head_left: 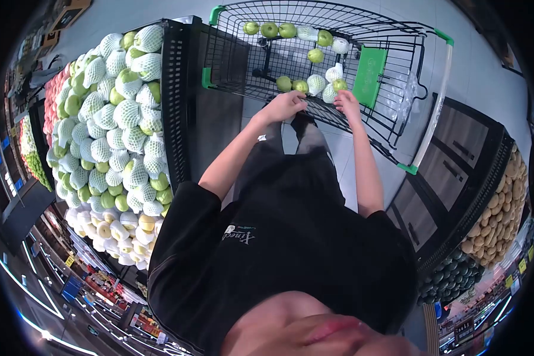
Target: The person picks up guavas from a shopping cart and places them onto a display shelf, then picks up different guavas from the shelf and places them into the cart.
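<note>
Black shirt, white lettering, hands near fruit

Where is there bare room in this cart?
In the shopping cart, bare mesh lies between the far row of fruit and near row, left of the lone green fruit. Crowded: beside the right hand, where netted and unnetted fruits cluster.

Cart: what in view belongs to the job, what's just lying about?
Job: left hand, right hand, cart, bare green fruit and foam-netted fruit inside.
Apparently just about: left display's fruit, brown produce, dark produce, clear plastic.
</note>
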`<state>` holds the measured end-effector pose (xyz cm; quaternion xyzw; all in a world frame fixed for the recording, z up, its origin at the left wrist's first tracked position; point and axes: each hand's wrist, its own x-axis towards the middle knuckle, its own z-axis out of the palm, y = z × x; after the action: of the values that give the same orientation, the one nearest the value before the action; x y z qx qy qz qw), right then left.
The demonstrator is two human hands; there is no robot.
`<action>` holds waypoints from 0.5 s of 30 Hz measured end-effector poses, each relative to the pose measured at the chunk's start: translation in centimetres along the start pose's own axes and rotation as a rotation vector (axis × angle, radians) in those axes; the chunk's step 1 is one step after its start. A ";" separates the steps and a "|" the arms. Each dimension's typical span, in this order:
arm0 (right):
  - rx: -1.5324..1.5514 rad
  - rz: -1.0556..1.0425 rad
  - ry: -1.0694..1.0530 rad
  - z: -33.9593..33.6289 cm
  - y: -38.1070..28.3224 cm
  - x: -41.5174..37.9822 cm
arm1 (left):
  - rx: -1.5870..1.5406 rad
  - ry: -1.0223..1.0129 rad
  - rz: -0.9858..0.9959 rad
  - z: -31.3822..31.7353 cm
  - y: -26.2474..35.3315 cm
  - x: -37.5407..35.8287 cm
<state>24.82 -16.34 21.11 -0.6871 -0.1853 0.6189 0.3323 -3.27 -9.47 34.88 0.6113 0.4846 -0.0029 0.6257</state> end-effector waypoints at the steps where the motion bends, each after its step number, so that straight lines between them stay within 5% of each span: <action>1: -0.158 -0.013 0.011 -0.5 1.2 2.3 | 0.071 0.026 -0.010 0.1 -1.4 2.8; 6: -1.104 -0.378 0.161 -0.9 5.7 10.1 | 0.434 0.200 0.049 1.1 -8.4 17.8; 7: -1.195 -0.247 0.113 -0.3 4.7 10.8 | 0.528 0.183 0.009 1.0 -9.2 20.9; 15: -1.701 -0.333 0.228 1.7 7.0 16.5 | 0.765 0.291 0.023 2.7 -14.5 35.7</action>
<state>24.79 -9.98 4.31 -0.7237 -0.6479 0.1418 -0.1906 8.62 5.78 1.46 0.7994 0.5251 -0.0894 0.2778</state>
